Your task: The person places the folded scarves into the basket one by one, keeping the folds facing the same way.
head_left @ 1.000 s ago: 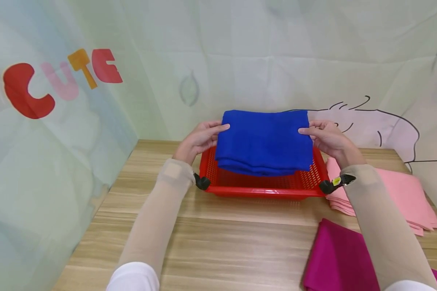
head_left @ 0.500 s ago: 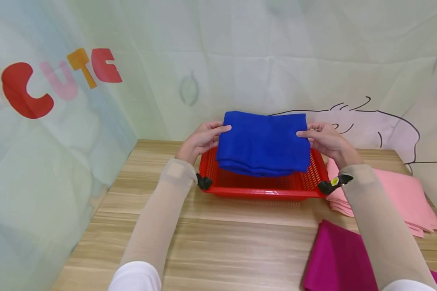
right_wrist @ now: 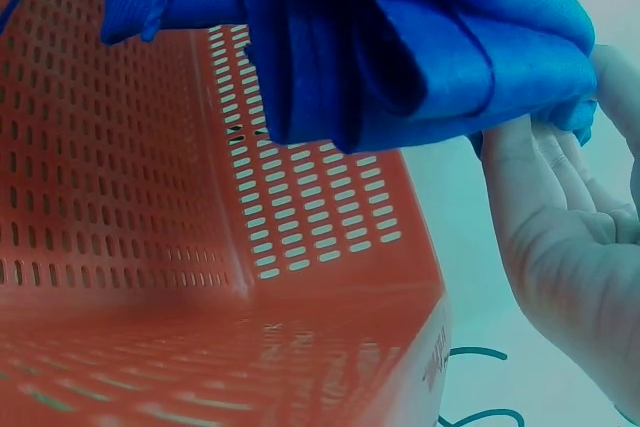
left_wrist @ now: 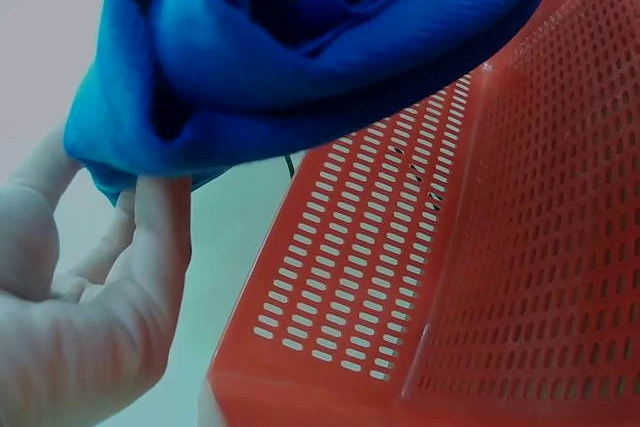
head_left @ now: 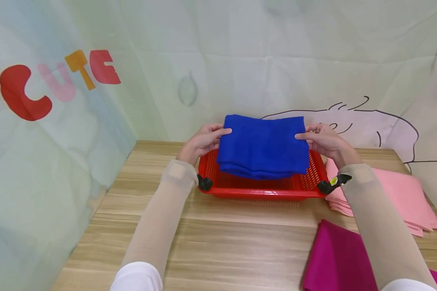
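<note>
A folded blue cloth (head_left: 264,145) hangs over the red perforated basket (head_left: 269,193), its layered lower edge facing me. My left hand (head_left: 205,140) pinches its left side, thumb on the front face and fingers behind. On the opposite side my right hand (head_left: 324,140) pinches the cloth the same way. In the left wrist view the blue cloth (left_wrist: 320,67) is above the basket's perforated wall (left_wrist: 350,247). The right wrist view has the cloth's folds (right_wrist: 400,57) over the inside of the basket (right_wrist: 100,177).
A folded pink cloth (head_left: 400,190) lies right of the basket, partly behind my right forearm. Nearer on the wooden table (head_left: 233,250) is a folded magenta cloth (head_left: 338,258). A printed curtain (head_left: 240,72) stands behind the table and along its left side.
Both hands and the blue cloth have come down slightly. The hands are a little closer together, and the cloth's top edge sags more. The basket stays in place.
</note>
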A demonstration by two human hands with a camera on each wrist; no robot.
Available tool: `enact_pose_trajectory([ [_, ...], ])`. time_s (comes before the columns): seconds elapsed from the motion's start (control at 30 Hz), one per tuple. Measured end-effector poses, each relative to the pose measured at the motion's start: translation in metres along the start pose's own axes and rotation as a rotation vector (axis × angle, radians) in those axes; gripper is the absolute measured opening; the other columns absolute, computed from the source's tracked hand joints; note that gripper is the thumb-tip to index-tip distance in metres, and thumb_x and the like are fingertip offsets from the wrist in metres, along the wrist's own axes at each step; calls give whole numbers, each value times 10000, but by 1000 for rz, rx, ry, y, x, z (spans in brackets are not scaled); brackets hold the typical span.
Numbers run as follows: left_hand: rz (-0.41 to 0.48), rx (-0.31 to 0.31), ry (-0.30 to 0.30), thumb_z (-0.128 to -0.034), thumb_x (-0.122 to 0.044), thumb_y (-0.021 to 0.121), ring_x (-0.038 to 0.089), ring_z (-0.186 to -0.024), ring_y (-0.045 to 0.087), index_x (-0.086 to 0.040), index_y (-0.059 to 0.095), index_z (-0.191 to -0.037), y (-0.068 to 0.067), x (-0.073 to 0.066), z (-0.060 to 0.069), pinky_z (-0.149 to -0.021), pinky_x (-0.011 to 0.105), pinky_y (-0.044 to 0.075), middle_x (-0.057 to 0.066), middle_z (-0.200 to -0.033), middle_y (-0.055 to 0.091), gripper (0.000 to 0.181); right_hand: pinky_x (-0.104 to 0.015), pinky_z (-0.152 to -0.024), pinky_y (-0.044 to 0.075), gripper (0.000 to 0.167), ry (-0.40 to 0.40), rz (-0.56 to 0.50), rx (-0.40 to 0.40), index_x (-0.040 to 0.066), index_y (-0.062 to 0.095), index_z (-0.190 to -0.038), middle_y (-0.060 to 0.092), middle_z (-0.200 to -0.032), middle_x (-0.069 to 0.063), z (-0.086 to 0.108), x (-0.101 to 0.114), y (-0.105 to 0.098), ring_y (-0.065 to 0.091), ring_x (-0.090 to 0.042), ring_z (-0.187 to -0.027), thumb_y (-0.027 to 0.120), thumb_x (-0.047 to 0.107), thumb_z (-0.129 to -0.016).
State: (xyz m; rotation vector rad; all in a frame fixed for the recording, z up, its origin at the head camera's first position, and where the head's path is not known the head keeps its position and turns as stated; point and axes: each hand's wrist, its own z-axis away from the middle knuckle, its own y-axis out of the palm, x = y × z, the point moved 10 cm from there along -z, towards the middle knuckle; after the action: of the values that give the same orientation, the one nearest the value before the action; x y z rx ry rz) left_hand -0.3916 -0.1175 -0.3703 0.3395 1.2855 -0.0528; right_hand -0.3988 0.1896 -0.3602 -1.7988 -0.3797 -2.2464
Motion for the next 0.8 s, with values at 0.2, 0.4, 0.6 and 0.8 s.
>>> enact_pose_trajectory([
  [0.2,-27,-16,-14,-966,-161,677,174,-722,669,-11,560,-1379,-3,3,-3,-709,277,588,66,-912,699,455,-307,-803,583,53,3,60,-26,129,725,-882,740,-893,-34,-2,-3,-3,715,-197,-804,712,118,-932],
  [0.4,-39,-24,-13,-967,-155,673,187,-769,686,-12,540,-1394,-4,6,-6,-730,297,592,77,-965,697,469,-322,-794,587,74,7,37,17,119,746,-927,745,-940,-45,-4,-5,0,725,-208,-832,687,78,-943],
  [0.6,-60,-31,-18,-966,-148,672,202,-799,689,-10,513,-1402,-4,7,-8,-749,310,592,90,-1013,682,484,-304,-746,592,66,19,36,38,70,706,-892,710,-827,-59,-7,-8,3,666,-178,-717,674,57,-948],
  [0.8,-123,-40,-31,-971,-162,666,226,-869,686,-10,477,-1421,-4,8,-8,-813,342,584,142,-1142,653,512,-229,-652,520,24,20,95,23,63,701,-921,582,-697,-32,-9,-10,2,523,-146,-620,695,79,-939],
])
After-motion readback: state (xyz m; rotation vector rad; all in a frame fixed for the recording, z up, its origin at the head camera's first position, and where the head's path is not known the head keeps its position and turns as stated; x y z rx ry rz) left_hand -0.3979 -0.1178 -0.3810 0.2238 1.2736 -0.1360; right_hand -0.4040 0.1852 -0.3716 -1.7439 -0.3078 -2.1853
